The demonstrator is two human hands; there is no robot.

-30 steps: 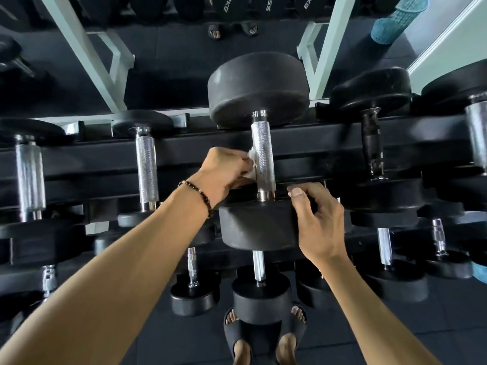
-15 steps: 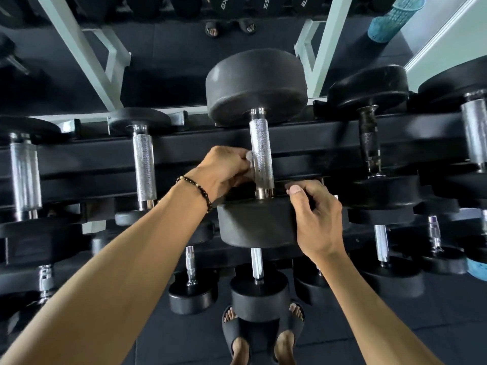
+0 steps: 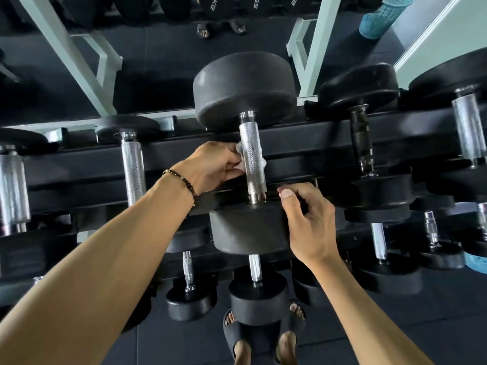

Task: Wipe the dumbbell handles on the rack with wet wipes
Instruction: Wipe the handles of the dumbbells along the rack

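1. A white wet wipe (image 3: pixel 241 164) is pinched by the left hand (image 3: pixel 216 164) against the knurled handle (image 3: pixel 252 159) of the large central dumbbell (image 3: pixel 245 88) on the top tier of the rack (image 3: pixel 303 143); a bit of the wipe shows past the far side of the handle, so it appears to be wrapped partly round it.
2. The near head of that dumbbell (image 3: pixel 247 227) is held by the right hand (image 3: pixel 311 225), with the thumb laid on its upper face and the fingers curled over its edge; this is judged to be a steadying grip.
3. The wipe is set at about mid-handle. The upper stretch and the lowest stretch by the collar are left uncovered, and whether they have been wiped cannot be told.
4. The neighbouring handle (image 3: pixel 134 169) to the left, a dark handle (image 3: pixel 360 143) and a further silver one (image 3: pixel 469 127) to the right are untouched by either hand.
5. Smaller dumbbells on the lower tiers (image 3: pixel 188 270) are also seen below.
6. Nothing shows which handles are already clean; much of the rack is judged to be possibly still outstanding.
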